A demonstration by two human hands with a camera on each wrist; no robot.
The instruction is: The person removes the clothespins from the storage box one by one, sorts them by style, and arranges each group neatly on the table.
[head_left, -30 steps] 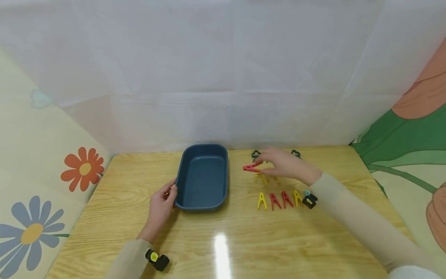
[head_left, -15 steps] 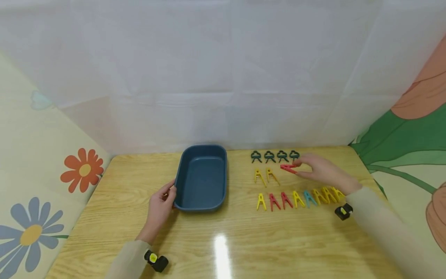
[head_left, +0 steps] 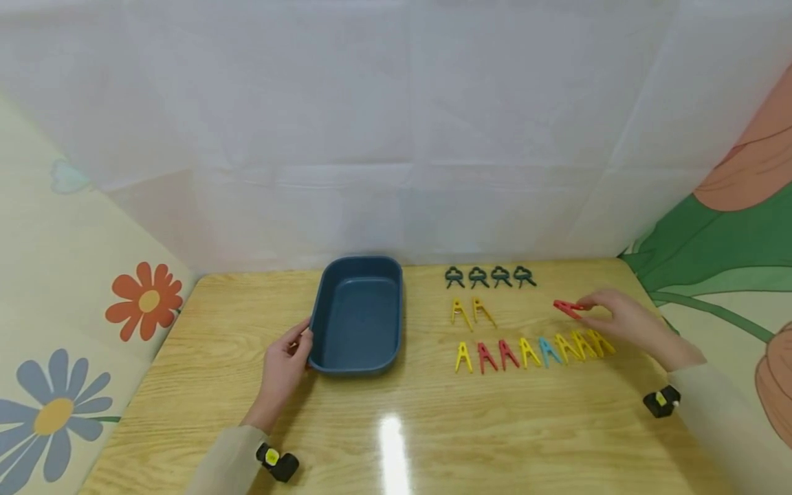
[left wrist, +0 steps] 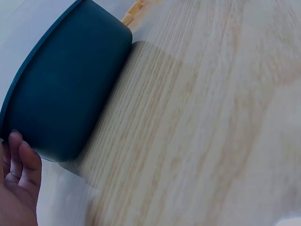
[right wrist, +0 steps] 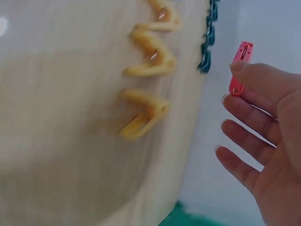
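In the head view my left hand (head_left: pixel 286 364) grips the left side of a dark blue rectangular tray (head_left: pixel 315 309). Its curled fingers show against the tray's outer wall (left wrist: pixel 70 84) in the left wrist view. My right hand (head_left: pixel 631 326) pinches a red clothespin (head_left: pixel 567 309) between thumb and fingers, above the table's right part. The right wrist view shows this clothespin (right wrist: pixel 241 56) under the thumb, with the other fingers spread apart. Below it a front row holds a yellow clothespin (head_left: pixel 463 357), a red clothespin (head_left: pixel 487 357), a blue clothespin (head_left: pixel 549 352) and several others.
Two yellow clothespins (head_left: pixel 459 313) lie in a middle row. Several dark green clips (head_left: pixel 478 277) line the back, near the white cloth wall (head_left: pixel 297 172). Flower-patterned panels flank the wooden table (head_left: pixel 458 433).
My right hand has carried the red clothespin rightward, from near the two yellow clothespins to beyond the rows' right part, uncovering the clips and clothespins. The left hand and tray have stayed put.
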